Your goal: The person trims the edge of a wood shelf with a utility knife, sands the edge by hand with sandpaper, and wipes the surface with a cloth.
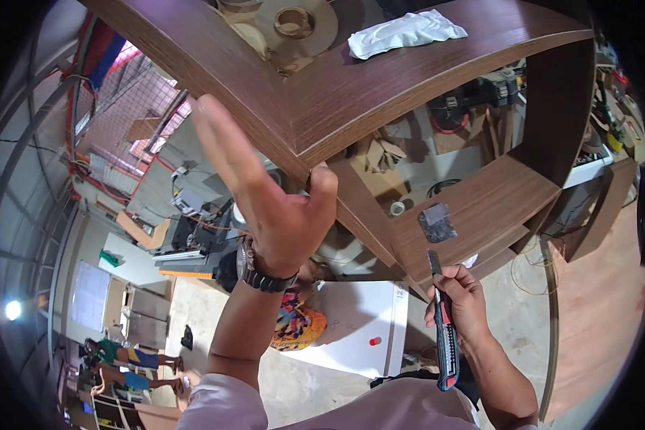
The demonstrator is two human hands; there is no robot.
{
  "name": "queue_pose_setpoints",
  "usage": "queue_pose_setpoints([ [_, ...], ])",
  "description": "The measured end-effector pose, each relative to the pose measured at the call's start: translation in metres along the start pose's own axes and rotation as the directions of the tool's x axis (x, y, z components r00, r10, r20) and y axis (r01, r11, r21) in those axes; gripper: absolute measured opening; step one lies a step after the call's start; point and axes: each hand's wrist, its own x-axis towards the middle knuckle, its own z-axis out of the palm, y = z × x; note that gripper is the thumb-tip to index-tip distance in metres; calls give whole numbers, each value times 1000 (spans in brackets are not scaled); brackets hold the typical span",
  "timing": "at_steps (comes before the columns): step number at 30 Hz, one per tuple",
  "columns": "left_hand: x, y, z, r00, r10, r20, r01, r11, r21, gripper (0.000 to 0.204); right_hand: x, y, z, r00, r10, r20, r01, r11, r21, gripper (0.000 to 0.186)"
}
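My left hand lies along the outer edge of a dark brown wood-grain cabinet frame, near its corner. The fingers are stretched out and the thumb is spread toward the corner, holding nothing. Lower right, my right hand grips a red and black snap-off utility knife. Its dark blade is out and points away from me, toward the frame's lower shelf. On that shelf lies a small dark plastic pouch. A crumpled white wipe or packet rests on the upper panel.
A coil of tan edging tape sits beyond the frame's corner. Below lies a white board with a small red object on it; a person in patterned clothes is beside it. A large light-brown panel stands at right. Other people are far left.
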Motion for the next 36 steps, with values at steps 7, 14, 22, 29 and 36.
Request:
queue_pose_setpoints([
  [7, -77, 22, 12, 916, -371, 152, 390, 911, -130, 126, 12, -5, 22, 989, 4, 150, 11, 995, -102, 9],
  [14, -181, 74, 58, 753, -476, 455, 557, 829, -53, 119, 25, 6, 14, 993, 1, 115, 12, 994, -111, 12],
  [22, -138, 24, 39, 886, -373, 277, 434, 876, -210, 101, 35, 38, -23, 1000, 15, 6, -14, 995, -98, 13],
  [29, -149, 29, 60, 830, -505, 237, 552, 682, -479, 94, 40, 67, -31, 997, 46, -58, -48, 998, -35, 10],
  [36, -281, 97, 108, 764, -460, 453, 593, 777, -211, 72, 49, 104, -67, 984, 53, -172, -57, 998, -16, 11],
])
